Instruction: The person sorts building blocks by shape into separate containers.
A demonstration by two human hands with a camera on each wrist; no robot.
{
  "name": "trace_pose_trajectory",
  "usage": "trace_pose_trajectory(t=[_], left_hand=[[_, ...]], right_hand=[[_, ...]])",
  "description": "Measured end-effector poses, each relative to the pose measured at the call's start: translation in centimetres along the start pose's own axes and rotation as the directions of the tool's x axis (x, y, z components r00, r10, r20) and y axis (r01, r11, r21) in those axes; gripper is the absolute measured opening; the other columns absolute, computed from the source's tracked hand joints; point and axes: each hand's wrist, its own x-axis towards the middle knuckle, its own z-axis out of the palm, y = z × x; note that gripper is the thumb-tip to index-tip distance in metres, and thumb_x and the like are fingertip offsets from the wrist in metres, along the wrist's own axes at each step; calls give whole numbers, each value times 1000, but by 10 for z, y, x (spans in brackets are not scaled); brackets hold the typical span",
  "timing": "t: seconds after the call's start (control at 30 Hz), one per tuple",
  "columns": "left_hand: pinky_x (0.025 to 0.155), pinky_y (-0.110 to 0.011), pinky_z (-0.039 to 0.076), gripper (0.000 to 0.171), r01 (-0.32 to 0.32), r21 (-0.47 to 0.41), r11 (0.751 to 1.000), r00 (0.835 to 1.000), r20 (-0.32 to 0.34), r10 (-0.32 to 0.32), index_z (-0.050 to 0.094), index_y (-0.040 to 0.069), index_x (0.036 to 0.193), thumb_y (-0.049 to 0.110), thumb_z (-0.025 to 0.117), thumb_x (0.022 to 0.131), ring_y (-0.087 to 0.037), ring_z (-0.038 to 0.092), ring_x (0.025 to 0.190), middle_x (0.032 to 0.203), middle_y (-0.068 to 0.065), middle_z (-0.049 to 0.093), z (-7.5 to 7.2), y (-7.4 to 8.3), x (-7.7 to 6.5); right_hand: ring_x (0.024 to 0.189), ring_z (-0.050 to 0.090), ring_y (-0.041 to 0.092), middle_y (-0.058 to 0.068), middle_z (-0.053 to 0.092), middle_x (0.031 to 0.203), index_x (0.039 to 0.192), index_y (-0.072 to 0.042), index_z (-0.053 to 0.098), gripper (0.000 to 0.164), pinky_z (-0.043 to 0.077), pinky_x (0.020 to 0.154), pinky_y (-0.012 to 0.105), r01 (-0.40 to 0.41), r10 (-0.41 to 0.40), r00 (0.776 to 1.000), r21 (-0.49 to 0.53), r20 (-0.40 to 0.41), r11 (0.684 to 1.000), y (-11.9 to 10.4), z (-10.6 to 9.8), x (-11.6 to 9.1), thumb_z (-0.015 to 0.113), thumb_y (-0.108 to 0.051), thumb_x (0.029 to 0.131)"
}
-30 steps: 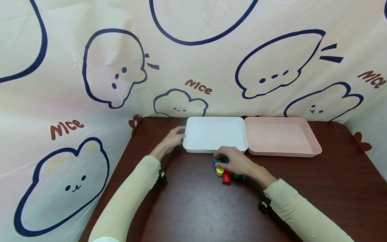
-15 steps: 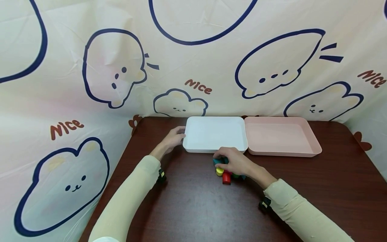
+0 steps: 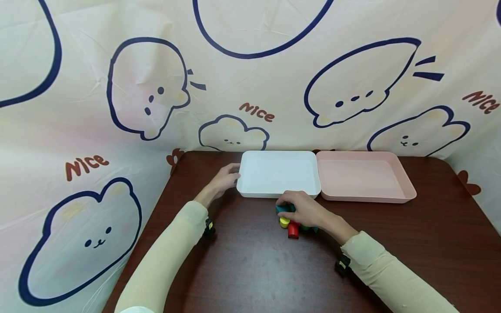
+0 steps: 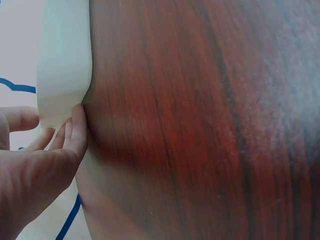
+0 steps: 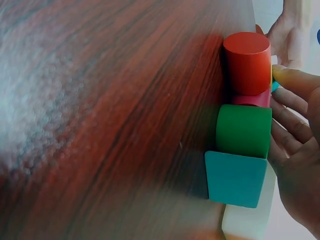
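Observation:
My left hand (image 3: 225, 178) rests its fingertips against the left end of a white tray (image 3: 278, 171). In the left wrist view those fingers (image 4: 76, 132) look fairly straight at the tray's side. My right hand (image 3: 301, 208) arches over several coloured blocks in front of the white tray, its thumb beside a yellow block (image 3: 284, 222). A teal-blue block (image 3: 282, 209) shows between its thumb and fingers; no firm grip is visible. A red cylinder (image 5: 248, 62), a pink block (image 5: 252, 100), a green cylinder (image 5: 244, 131) and a teal block (image 5: 235, 179) form a row in the right wrist view.
A pink tray (image 3: 364, 176) adjoins the white tray on its right. Both stand near the back edge of the dark brown wooden table (image 3: 250, 269). Behind the table hangs a pale curtain (image 3: 285, 87) with cartoon drawings.
Both hands stay in almost the same places. A little more of the teal-blue block shows by the right fingers than one second ago.

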Motion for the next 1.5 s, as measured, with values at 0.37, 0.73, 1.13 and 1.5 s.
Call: trace_pose_trajectory(t=[0.37, 0.73, 1.13, 1.5], left_hand=[[114, -47, 49, 52, 12, 13, 1000, 1000, 4, -12, 35, 5, 162, 10, 45, 111, -33, 53, 138, 161, -19, 42, 0, 1, -2], [115, -46, 49, 53, 11, 10, 1000, 1000, 3, -11, 35, 5, 163, 10, 46, 111, -32, 52, 140, 161, -19, 42, 0, 2, -2], [116, -48, 47, 53, 14, 10, 1000, 1000, 12, -14, 34, 4, 163, 10, 45, 111, -33, 51, 140, 162, -19, 40, 0, 5, -4], [116, -48, 48, 54, 23, 24, 999, 1000, 8, -23, 34, 5, 163, 10, 46, 111, -33, 51, 141, 162, -19, 40, -1, 3, -2]], right_hand=[[96, 67, 23, 2, 71, 112, 118, -8, 75, 24, 61, 86, 42, -1, 1, 1000, 1, 1, 1000, 0, 1, 0, 80, -19, 98], [96, 67, 24, 3, 71, 111, 121, -5, 75, 26, 61, 87, 43, 26, -26, 1000, 9, -4, 1000, 0, 1, 1, 79, -18, 98], [94, 66, 24, 3, 70, 110, 121, -5, 75, 26, 61, 84, 43, 24, -24, 1000, 21, 4, 999, 0, 0, 1, 78, -17, 99], [92, 67, 22, 1, 71, 108, 119, -4, 76, 26, 62, 83, 41, 12, -12, 1000, -3, 6, 1000, 0, 1, 3, 80, -17, 97]])
